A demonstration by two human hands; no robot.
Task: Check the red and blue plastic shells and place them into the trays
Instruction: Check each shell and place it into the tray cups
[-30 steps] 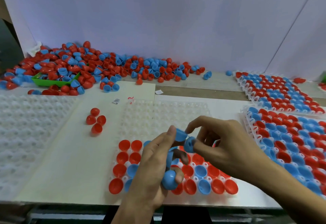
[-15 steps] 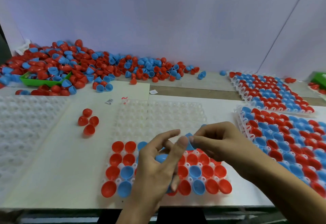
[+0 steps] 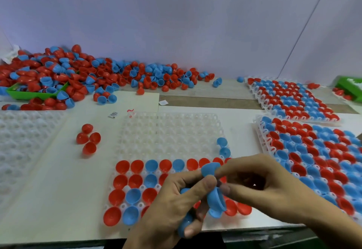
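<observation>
Over the half-filled tray [image 3: 168, 131], the left hand [image 3: 176, 205] grips several blue shells [image 3: 216, 202]; the right hand [image 3: 260, 182] pinches another shell [image 3: 209, 168] by thumb and forefinger.

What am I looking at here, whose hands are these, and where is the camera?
No machine: a person works bare-handed, filmed by a wide camera on their head looking down. The left hand grips several blue shells; the right hand pinches one blue shell taken from them. Beneath lies a clear tray, its near rows filled with red and blue shells. Behind is a loose pile of shells, four red shells lie at left, and filled trays sit at right.
</observation>
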